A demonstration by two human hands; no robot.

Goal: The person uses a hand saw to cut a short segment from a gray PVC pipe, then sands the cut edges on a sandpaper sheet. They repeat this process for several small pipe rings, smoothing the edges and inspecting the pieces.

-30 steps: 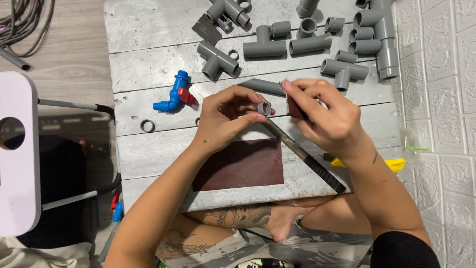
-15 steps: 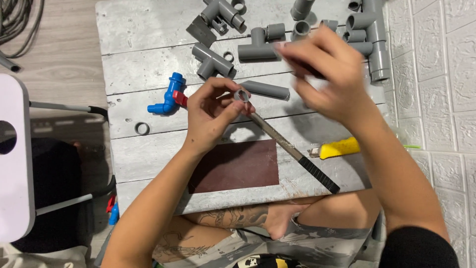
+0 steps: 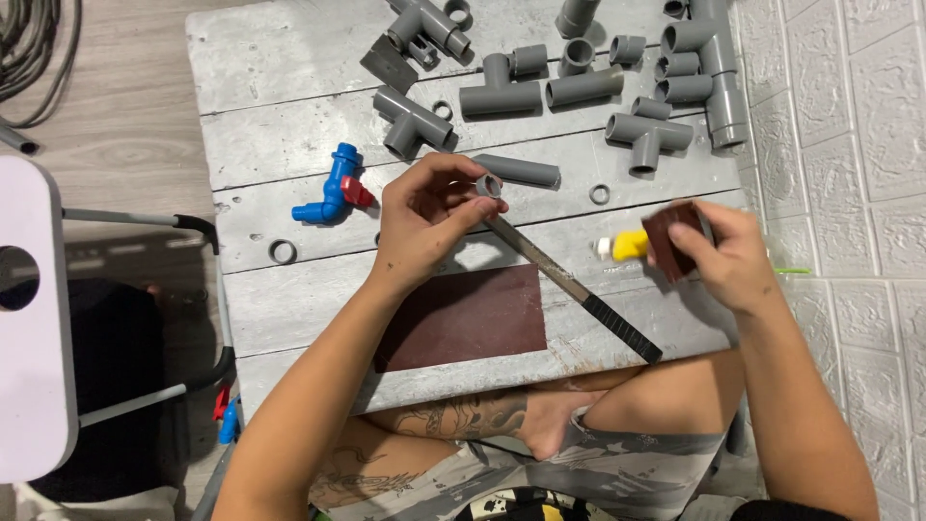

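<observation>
Nearest us, the dark sandpaper sheet point(image 3: 463, 316) lies flat on the grey board point(image 3: 289, 309), and a long file point(image 3: 574, 287) with a black grip lies slantwise across it, tip up toward our left hand point(image 3: 424, 217). Left fingers are pinched shut on a short grey ring point(image 3: 490, 185), held just above the file tip. Change since half a second ago: our right hand point(image 3: 719, 256) has come off the ring and swung out to the right edge; its fingers are now clamped on a small folded brown pad point(image 3: 672, 236), just beside a yellow-handled tool point(image 3: 627, 244). So rubbing has paused; ring sits in the left hand only. Further out: blue valve point(image 3: 333, 185), a short grey pipe point(image 3: 516, 171), then tees and couplers point(image 3: 617, 82) along the far edge
</observation>
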